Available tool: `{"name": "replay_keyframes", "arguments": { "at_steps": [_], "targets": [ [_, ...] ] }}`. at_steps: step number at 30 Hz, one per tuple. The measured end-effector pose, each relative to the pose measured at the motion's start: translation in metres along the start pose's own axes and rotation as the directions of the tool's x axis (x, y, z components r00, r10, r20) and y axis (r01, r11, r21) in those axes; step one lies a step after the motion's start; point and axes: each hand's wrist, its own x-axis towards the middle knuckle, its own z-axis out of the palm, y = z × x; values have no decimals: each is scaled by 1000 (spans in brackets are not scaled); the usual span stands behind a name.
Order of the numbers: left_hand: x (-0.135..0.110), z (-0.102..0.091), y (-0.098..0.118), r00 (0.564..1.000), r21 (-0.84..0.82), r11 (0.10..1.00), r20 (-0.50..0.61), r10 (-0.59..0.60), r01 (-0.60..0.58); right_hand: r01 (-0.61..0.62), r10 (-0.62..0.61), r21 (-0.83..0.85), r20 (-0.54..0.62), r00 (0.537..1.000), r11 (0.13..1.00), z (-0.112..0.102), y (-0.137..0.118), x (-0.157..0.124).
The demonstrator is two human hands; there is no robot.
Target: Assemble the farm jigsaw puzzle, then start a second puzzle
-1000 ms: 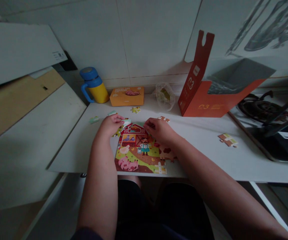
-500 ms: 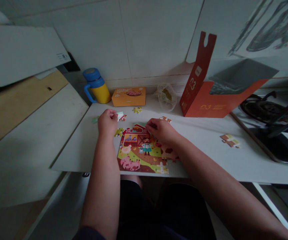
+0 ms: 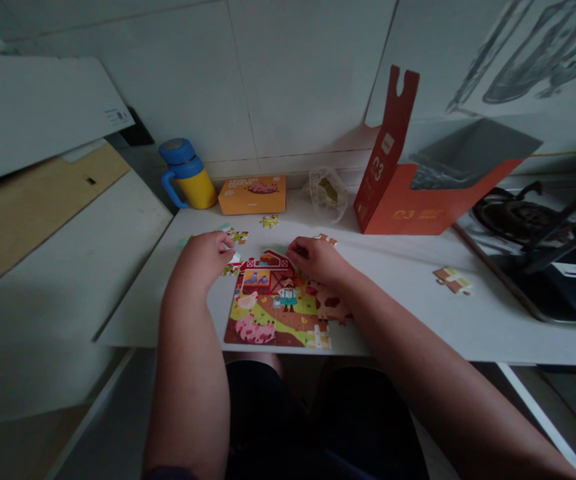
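Observation:
A partly assembled farm jigsaw puzzle lies near the counter's front edge, showing a red barn, a farmer, a hen and a pig. My left hand is closed in a pinch on a whitish puzzle piece at the puzzle's upper left corner. At the barn roof, the fingers of my right hand are pinched together on a pale green-edged piece, mostly hidden by them. Part of a brown cow piece shows under my right wrist. Just beyond my left hand lies a loose green and white piece.
A yellow-green piece lies before an orange puzzle box. Behind stand a blue-yellow flask and a clear plastic bag. An open red-orange carton, a brown piece and a stove are to the right.
My left hand has moved down and nearer to me, bringing its piece to the puzzle's upper left corner. My right hand stays at the barn roof. The view has shifted slightly.

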Motion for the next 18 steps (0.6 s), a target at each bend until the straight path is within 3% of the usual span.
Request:
{"name": "replay_keyframes", "arguments": {
  "at_steps": [8,18],
  "targets": [
    [9,10,-8,1000,141,990,22,-16,13,10,-10,-25,-2,1000,1000,1,1,0],
    [4,11,-4,1000,-30,1000,15,12,-11,18,-18,-35,6,1000,999,-1,-2,-2]
  ]
}}
